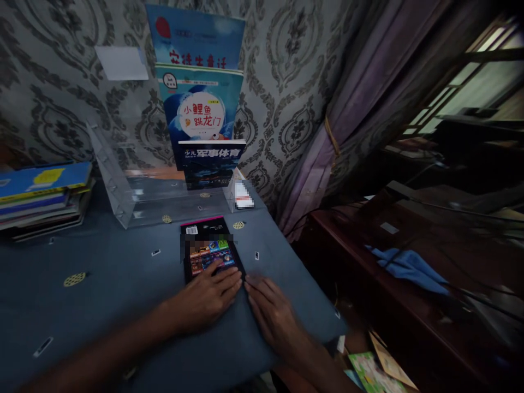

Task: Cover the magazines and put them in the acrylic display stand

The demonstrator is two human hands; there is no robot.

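Book (pixel 210 256): lies flat on the surface (pixel 131 273) before the clear rack (pixel 115 183), under flat left hand (pixel 210 297), beside narrow right hand (pixel 275 308) of unclear grip; seemingly not yet racked, unlike three books (pixel 202 112).

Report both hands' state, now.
Left hand: open, resting on the black rectangular book with colourful pictures.
Right hand: at the book's right edge; whether its grip is closed cannot be told.

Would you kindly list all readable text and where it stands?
Rear book: "安徒生童话", partly covered
Middle book: "小鲤鱼跳龙门"
Front book: "少儿 军事体育"
Too small or blurred: all other print, flat black book included.
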